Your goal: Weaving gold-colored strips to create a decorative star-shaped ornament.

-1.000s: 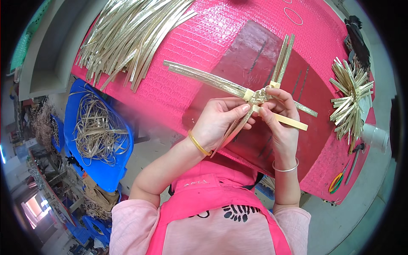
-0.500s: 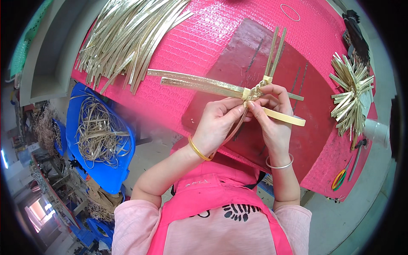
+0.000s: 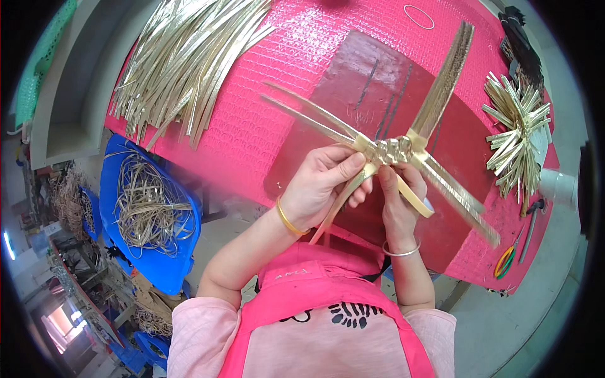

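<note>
A gold braided strap piece (image 3: 392, 151) is held up in front of me, its plaited middle short and knotted. Pale yellow tape wraps both ends of the plait, and loose flat gold strips fan out from each end. My left hand (image 3: 331, 173) pinches the left taped end between thumb and fingers. From below, my right hand (image 3: 403, 205) grips the plait near its right end, some of its fingers hidden behind it. A narrow roll of yellow tape (image 3: 414, 196) hangs around fingers of the right hand. One strip end trails down beside my left palm.
Under my hands lies a dark red board (image 3: 302, 151) on a pink-covered table (image 3: 271, 75). Gold strips (image 3: 189, 57) are heaped at the far left, with a bundle of gold pieces (image 3: 518, 135) at right near scissors (image 3: 504, 261). A blue bin (image 3: 173, 264) holds strip scraps.
The braided piece has turned and come into fuller view, its right-hand strips now spread up and down to the right. My right hand has shifted lower, and the tape roll tilts downward.
</note>
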A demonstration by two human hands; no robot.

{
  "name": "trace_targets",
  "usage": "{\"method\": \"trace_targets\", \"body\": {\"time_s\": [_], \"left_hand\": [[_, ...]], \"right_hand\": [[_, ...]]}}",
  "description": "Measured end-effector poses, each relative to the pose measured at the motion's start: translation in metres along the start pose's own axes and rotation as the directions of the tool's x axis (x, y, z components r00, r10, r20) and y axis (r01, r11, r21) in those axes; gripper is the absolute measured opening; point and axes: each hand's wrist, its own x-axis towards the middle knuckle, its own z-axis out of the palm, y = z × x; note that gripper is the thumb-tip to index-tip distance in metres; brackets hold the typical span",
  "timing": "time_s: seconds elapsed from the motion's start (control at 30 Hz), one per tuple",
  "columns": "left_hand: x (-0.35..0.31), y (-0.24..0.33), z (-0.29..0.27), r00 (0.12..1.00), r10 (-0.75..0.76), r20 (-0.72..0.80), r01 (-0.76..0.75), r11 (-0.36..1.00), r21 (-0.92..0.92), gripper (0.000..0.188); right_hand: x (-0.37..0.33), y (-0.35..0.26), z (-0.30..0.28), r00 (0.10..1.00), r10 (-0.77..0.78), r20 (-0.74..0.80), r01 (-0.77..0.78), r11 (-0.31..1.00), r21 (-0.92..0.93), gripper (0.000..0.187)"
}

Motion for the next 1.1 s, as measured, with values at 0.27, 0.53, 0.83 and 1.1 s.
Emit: {"method": "trace_targets", "body": {"time_s": [0.27,0.53,0.83,1.1], "left_hand": [[0.002,0.024,0.008,0.996,-0.067,0.065,0.055,0.984,0.169,0.032],[-0.02,0.022,0.014,0.915,0.394,-0.083,-0.28,0.772,0.571,0.015],[-0.001,0.03,0.005,0.948,-0.126,0.294,0.196,0.956,-0.221,0.011],[-0.007,0.025,0.006,0.925,0.373,-0.072,-0.243,0.727,0.642,0.023]], "right_hand": [[0.015,0.001,0.009,0.961,0.153,0.229,-0.264,0.751,0.606,0.012],[0.018,-0.024,0.013,0.982,-0.146,0.121,0.146,0.989,0.006,0.013],[0.02,-0.017,0.024,0.993,-0.118,-0.022,0.119,0.947,0.298,0.007],[0.039,-0.025,0.015,0.926,-0.337,0.168,0.375,0.868,-0.325,0.011]]}}
